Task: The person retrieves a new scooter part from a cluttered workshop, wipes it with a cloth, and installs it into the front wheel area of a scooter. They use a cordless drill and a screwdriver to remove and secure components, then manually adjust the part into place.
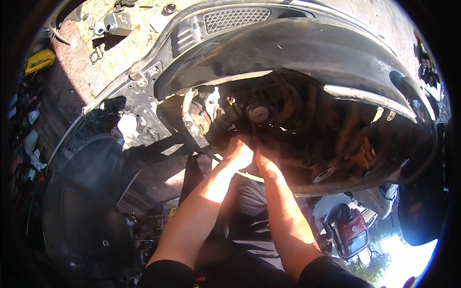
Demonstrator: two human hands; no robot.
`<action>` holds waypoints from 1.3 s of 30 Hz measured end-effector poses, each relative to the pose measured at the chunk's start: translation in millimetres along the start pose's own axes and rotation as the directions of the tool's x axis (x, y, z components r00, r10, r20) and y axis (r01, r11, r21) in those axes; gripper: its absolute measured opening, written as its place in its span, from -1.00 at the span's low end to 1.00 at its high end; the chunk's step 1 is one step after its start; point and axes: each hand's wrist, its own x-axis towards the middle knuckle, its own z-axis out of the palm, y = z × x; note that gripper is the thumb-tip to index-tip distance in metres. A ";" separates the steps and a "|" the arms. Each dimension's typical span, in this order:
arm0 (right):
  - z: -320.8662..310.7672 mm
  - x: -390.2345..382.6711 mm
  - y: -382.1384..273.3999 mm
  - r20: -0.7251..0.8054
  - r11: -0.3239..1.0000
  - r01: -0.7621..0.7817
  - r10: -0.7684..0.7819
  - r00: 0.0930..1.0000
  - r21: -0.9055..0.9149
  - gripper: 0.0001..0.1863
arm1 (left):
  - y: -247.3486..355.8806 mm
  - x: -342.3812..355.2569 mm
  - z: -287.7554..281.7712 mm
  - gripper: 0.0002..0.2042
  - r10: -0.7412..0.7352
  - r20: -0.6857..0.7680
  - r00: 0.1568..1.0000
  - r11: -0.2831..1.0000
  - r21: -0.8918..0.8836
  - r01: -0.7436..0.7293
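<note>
Left of the fingers, brake caliper (199, 117). Left hand (238, 153) and right hand (265, 157) side by side, fingertips pushed into dark suspension parts below wheel hub (258, 114); grip can't tell, fingers hidden. Further right, black wheel-arch liner (336, 53).

Two bare forearms, no gloves, no watch or rings visible. Left hand (238, 152), right hand (265, 161) uncovered. Short black sleeves end near elbows. Grey garment below.

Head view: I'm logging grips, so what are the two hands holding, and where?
Cannot be told: left hand and right hand reach together into the wheel arch below the hub, fingers in shadow.
</note>
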 end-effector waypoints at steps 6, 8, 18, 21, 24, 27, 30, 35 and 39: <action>-7.4 23.4 -3.0 0.122 0.974 0.025 0.002 0.993 -0.226 -0.74 | -3.8 14.5 10.1 -0.69 -0.013 0.029 1.000 0.980 0.200 0.007; -9.1 23.8 -1.2 0.131 0.884 0.078 -0.019 0.991 -0.462 -0.71 | -9.4 14.7 21.7 -0.70 -0.006 0.029 1.000 0.950 0.312 -0.003; 1.1 -4.7 -74.2 -0.188 0.828 0.369 -0.478 0.858 -0.422 -0.75 | 26.6 -3.5 -65.7 -0.72 0.261 -0.480 0.837 0.960 0.038 -0.278; -2.4 35.1 -107.5 -0.151 0.665 0.479 -0.660 0.736 -0.574 -0.67 | 51.0 33.3 -81.4 -0.69 0.313 -0.480 0.820 0.934 0.311 -0.175; -9.5 66.3 -124.2 0.072 0.575 0.497 -0.604 0.794 -0.650 -0.48 | 54.1 68.7 -86.5 -0.78 0.142 -0.316 0.938 0.944 0.329 -0.032; -11.4 84.7 -129.6 0.201 0.436 0.428 -0.475 0.857 -0.792 -0.53 | 41.7 87.0 -88.2 -0.81 0.264 -0.313 0.913 0.947 0.265 -0.183; -11.7 87.6 -132.2 0.304 0.249 0.440 -0.440 0.845 -0.863 -0.57 | 31.5 92.5 -91.4 -0.78 0.357 -0.147 0.923 0.845 0.472 -0.252; -11.3 87.4 -134.4 0.172 0.453 0.355 -0.397 0.902 -0.818 -0.56 | 36.5 88.0 -90.3 -0.73 0.176 -0.263 0.949 0.969 0.216 -0.120; -13.6 95.7 -132.4 0.205 0.422 0.357 -0.363 0.909 -0.833 -0.56 | 42.0 83.7 -91.2 -0.70 0.197 -0.280 0.940 0.936 0.340 -0.096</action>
